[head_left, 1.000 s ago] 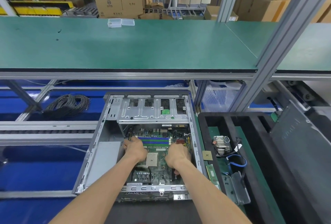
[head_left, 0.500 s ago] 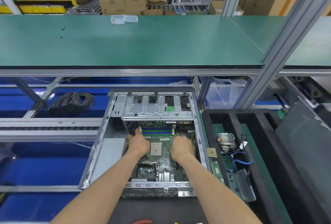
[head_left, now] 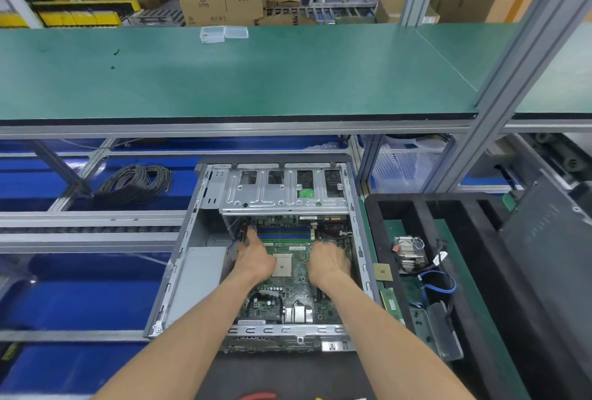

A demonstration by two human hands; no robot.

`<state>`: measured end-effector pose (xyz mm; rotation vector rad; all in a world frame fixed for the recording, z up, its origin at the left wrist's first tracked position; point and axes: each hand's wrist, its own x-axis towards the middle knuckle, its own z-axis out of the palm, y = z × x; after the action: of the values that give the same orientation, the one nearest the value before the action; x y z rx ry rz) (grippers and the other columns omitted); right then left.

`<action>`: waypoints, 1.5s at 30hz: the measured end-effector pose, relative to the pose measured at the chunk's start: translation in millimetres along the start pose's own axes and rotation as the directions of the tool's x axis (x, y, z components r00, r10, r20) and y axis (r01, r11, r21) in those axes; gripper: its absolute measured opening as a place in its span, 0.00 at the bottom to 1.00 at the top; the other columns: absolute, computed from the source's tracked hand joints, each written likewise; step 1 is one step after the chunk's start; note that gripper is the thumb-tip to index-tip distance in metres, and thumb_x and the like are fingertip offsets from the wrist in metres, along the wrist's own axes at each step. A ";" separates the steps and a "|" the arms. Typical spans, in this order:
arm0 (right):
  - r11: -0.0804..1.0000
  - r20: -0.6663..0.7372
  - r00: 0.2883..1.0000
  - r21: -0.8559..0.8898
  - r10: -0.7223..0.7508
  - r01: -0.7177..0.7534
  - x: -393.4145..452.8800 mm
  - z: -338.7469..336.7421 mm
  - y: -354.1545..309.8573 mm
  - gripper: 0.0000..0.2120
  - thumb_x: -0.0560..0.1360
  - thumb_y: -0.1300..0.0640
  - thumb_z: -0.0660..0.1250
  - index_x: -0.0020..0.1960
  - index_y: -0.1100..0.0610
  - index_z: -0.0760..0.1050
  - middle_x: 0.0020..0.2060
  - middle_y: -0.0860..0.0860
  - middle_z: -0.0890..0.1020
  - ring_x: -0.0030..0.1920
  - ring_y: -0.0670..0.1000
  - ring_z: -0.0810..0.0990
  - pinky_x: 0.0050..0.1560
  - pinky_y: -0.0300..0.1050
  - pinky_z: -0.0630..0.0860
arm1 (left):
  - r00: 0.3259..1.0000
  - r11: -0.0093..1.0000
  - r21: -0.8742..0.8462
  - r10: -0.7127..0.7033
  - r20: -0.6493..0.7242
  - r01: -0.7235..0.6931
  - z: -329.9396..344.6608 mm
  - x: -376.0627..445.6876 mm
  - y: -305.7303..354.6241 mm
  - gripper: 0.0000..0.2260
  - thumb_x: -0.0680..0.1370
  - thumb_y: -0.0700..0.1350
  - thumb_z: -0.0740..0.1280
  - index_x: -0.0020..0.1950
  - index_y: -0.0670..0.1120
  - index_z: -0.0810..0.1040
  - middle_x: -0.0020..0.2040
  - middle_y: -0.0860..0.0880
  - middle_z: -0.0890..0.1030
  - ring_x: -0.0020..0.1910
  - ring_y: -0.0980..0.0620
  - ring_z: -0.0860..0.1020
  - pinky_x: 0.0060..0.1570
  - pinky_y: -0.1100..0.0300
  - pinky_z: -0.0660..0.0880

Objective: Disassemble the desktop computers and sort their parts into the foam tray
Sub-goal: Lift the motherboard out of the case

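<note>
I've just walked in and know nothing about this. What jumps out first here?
Two bare hands, left hand and right hand, reach into an open grey metal computer case, onto its green circuit board. To its right a black foam tray holds a finned silver heatsink. A long green workbench shelf spans above.

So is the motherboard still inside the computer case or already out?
Inside: the motherboard lies flat within the open case, both hands on its edges.

Green shelf (head_left: 256,79), clear plastic boxes (head_left: 223,33), coiled black cable (head_left: 136,183), cardboard cartons (head_left: 221,1)
</note>
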<state>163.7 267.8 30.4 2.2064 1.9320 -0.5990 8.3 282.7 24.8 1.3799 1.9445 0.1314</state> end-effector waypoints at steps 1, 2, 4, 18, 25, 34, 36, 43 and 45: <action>1.000 0.004 1.000 -0.009 -0.010 0.010 -0.7 0.9 -0.3 0.11 0.78 0.64 0.67 0.60 0.60 0.75 0.53 0.55 0.81 0.53 0.54 0.81 0.50 0.46 0.80 | 1.000 1.000 0.009 -0.002 -0.007 0.002 -0.1 -0.9 0.0 0.40 0.79 0.40 0.63 0.81 0.46 0.38 0.76 0.31 0.58 0.68 0.38 0.71 0.59 0.54 0.71; 1.000 0.007 1.000 -0.018 -0.018 0.018 -1.8 1.4 -0.6 0.11 0.78 0.64 0.67 0.60 0.60 0.75 0.53 0.55 0.81 0.53 0.55 0.81 0.52 0.47 0.80 | 1.000 1.000 0.021 -0.003 -0.016 0.004 -0.1 -0.8 -0.4 0.39 0.80 0.41 0.62 0.81 0.46 0.38 0.76 0.30 0.60 0.69 0.38 0.70 0.58 0.54 0.70; 0.999 0.011 1.000 -0.034 -0.024 0.025 -2.8 2.1 -0.6 0.11 0.78 0.62 0.67 0.60 0.59 0.75 0.52 0.55 0.82 0.52 0.55 0.81 0.51 0.48 0.80 | 1.000 0.999 0.050 0.003 -0.030 -0.001 0.2 0.5 -1.9 0.37 0.82 0.45 0.61 0.82 0.45 0.38 0.75 0.31 0.63 0.73 0.38 0.66 0.64 0.52 0.68; 0.997 0.034 0.999 -0.078 -0.027 0.030 -6.7 -1.0 0.3 0.06 0.77 0.63 0.68 0.54 0.57 0.77 0.45 0.52 0.80 0.47 0.53 0.82 0.45 0.46 0.78 | 0.999 0.988 0.151 0.005 -0.032 0.000 -1.3 -3.5 1.2 0.37 0.84 0.51 0.60 0.82 0.47 0.36 0.78 0.29 0.47 0.74 0.30 0.63 0.71 0.48 0.64; 0.994 -0.007 1.000 -0.106 -0.006 0.005 -9.4 -3.3 1.0 0.05 0.77 0.60 0.68 0.46 0.55 0.72 0.38 0.51 0.77 0.40 0.52 0.76 0.40 0.46 0.70 | 0.998 0.979 0.197 0.059 -0.013 -0.055 -3.6 -6.9 0.8 0.39 0.83 0.46 0.61 0.81 0.43 0.35 0.72 0.28 0.67 0.68 0.35 0.71 0.68 0.49 0.67; 0.998 0.093 0.995 -0.046 -0.046 0.051 -7.7 -1.7 2.6 0.13 0.76 0.68 0.65 0.59 0.60 0.76 0.51 0.55 0.81 0.52 0.56 0.81 0.50 0.49 0.77 | 0.996 0.957 0.277 0.071 0.054 -0.083 -3.8 -15.0 3.5 0.47 0.79 0.51 0.69 0.81 0.43 0.35 0.73 0.31 0.66 0.74 0.36 0.65 0.71 0.49 0.66; 0.996 0.094 0.993 -0.046 -0.069 0.074 -10.2 -4.2 2.3 0.14 0.76 0.69 0.64 0.61 0.62 0.75 0.55 0.57 0.81 0.56 0.58 0.81 0.52 0.50 0.77 | 0.989 0.901 0.410 0.139 0.040 -0.143 -2.9 -16.4 3.8 0.39 0.78 0.51 0.69 0.82 0.44 0.51 0.77 0.32 0.55 0.76 0.35 0.58 0.75 0.47 0.61; 0.943 0.342 0.881 0.054 -0.327 0.329 -32.6 -24.7 -2.5 0.08 0.73 0.64 0.62 0.50 0.65 0.76 0.53 0.63 0.81 0.42 0.57 0.77 0.47 0.54 0.82 | 0.872 0.797 0.365 0.392 0.294 -0.481 -5.6 -27.0 6.6 0.09 0.83 0.40 0.59 0.56 0.44 0.78 0.56 0.43 0.82 0.47 0.48 0.79 0.47 0.55 0.76; 0.919 0.456 0.805 0.079 -0.379 0.387 -39.1 -25.7 -2.9 0.18 0.72 0.65 0.61 0.61 0.63 0.77 0.59 0.60 0.80 0.50 0.57 0.79 0.52 0.53 0.82 | 0.870 0.809 0.330 0.412 0.272 -0.487 -12.8 -31.9 8.3 0.08 0.83 0.40 0.58 0.56 0.44 0.77 0.51 0.44 0.83 0.35 0.55 0.77 0.36 0.60 0.74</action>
<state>162.4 241.8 69.5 1.4627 2.0908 -1.0501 11.8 263.1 54.0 2.0324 1.4978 -0.1721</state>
